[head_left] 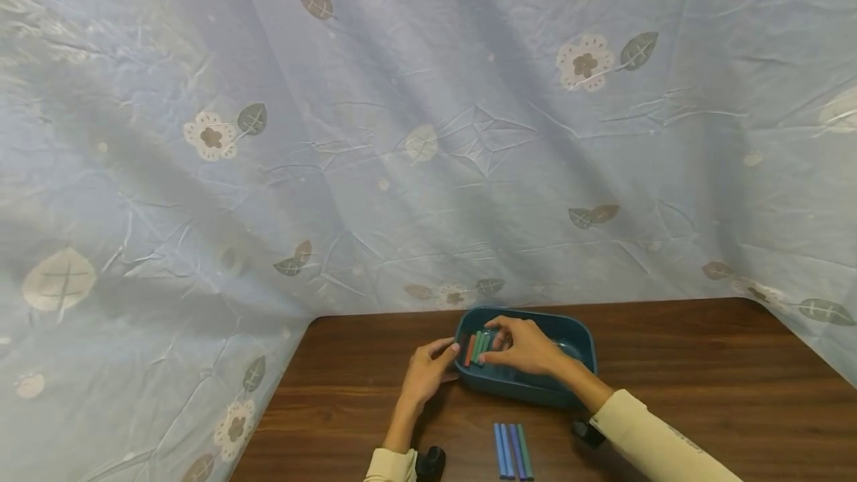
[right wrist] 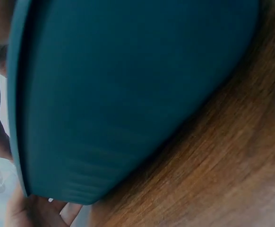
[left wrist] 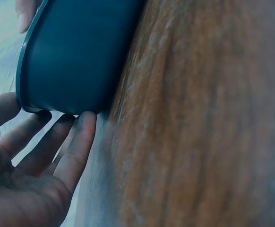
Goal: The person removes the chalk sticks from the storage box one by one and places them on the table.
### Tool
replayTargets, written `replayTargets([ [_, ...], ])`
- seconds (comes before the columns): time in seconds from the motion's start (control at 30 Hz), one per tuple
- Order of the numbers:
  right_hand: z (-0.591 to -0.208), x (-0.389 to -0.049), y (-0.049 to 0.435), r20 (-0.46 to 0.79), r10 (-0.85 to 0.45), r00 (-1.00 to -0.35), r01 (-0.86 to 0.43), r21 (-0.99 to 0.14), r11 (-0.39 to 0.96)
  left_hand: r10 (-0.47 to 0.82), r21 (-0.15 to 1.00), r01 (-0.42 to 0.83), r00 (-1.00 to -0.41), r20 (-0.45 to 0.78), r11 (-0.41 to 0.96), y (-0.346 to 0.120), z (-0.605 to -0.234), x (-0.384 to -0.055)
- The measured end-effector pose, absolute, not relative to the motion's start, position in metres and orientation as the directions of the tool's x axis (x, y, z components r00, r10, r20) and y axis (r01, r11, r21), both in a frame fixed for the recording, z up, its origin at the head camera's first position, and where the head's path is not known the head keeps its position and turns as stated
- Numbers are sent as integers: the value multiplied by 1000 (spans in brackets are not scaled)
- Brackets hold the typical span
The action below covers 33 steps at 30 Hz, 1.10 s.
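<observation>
Green sticks (head_left: 477,348) lie beside the arched right hand (head_left: 527,346), pinch unclear; left hand (head_left: 425,373), fingers (left wrist: 78,153) spread, touches the bin (head_left: 522,390).

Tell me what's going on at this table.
A person is handling small colored sticks around a teal bin. The left hand touches one end of the bin, while the right hand is inside it, fingers at the green sticks; whether it holds one is unclear. A red stick lies beside those. In front of the bin, two blue sticks, a purple stick and another green stick lie on the table.
</observation>
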State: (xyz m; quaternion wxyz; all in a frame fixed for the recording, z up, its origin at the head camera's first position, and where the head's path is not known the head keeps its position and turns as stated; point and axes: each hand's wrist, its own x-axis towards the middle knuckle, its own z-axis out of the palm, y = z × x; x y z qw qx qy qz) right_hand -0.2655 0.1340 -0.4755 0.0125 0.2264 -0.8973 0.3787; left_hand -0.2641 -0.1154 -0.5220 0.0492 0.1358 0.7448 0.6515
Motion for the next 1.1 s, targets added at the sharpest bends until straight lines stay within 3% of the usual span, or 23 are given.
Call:
replayTargets([
  [0.57, -503, -283, 133, 115, -314, -943, -299, -711, 637, 242, 978, 120, -967, 77, 168, -111, -526, -262],
  [1.1, -510, -295, 125, 95, -309, -946, -287, -687, 667, 255, 985, 132, -962, 101, 108, -114, -522, -264],
])
